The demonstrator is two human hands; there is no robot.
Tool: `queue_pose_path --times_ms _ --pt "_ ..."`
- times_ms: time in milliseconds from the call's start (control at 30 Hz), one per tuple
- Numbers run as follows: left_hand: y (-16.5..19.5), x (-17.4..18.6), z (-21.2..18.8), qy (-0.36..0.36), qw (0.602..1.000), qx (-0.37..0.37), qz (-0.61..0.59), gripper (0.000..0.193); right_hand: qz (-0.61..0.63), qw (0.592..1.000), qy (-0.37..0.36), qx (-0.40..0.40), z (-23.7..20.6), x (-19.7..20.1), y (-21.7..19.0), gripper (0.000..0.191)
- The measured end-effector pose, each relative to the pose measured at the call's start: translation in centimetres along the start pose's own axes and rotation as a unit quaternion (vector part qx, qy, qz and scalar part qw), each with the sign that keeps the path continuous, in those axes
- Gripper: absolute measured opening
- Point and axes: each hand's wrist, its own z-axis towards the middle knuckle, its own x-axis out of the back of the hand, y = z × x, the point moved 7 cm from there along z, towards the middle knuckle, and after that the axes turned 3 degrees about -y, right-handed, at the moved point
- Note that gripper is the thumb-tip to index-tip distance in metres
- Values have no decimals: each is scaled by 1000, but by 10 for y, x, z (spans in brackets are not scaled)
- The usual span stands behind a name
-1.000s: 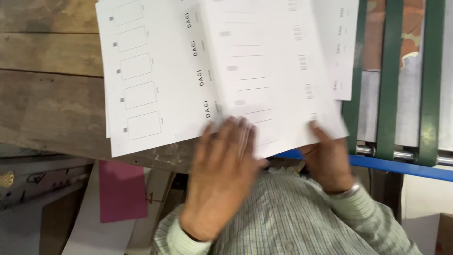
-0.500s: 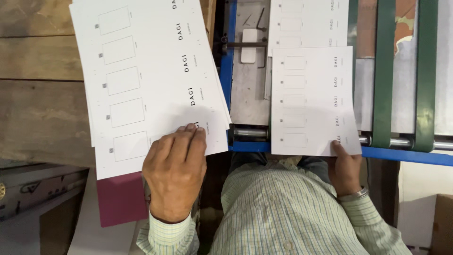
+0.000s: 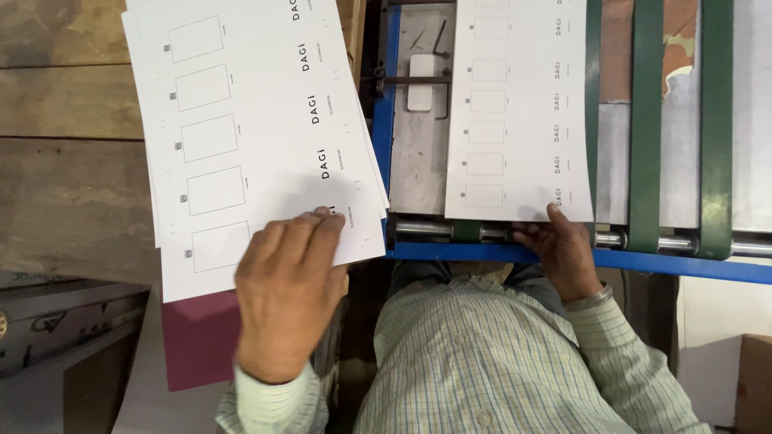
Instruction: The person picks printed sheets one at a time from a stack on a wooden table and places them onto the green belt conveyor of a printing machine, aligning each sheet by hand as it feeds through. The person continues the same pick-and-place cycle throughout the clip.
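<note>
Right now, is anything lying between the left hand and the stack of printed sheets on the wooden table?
Nothing visible does. The left hand already rests flat on the near edge of the stack of printed sheets, fingers on the top sheet. The right hand is apart from it, holding the near edge of a single sheet on the machine bed.

A grey printed carton (image 3: 64, 329) lies lower left, a brown cardboard box (image 3: 754, 382) lower right.

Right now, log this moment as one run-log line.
left hand: flat on sheet stack | right hand: holding sheet at machine's roller | wooden table
</note>
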Motion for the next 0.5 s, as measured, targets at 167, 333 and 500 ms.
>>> queue_pose_path --times_ms 167,333,500 --pt "-14 27 10 43 995 34 -83 29 -23 993 -104 -51 -24 -23 5 46" --pt "69 -10 22 -31 997 -69 -14 42 3 918 -395 27 -70 -102 -23 54" --pt "112 -36 15 -71 988 -135 -3 32 160 935 -299 -100 -80 -137 -20 55"
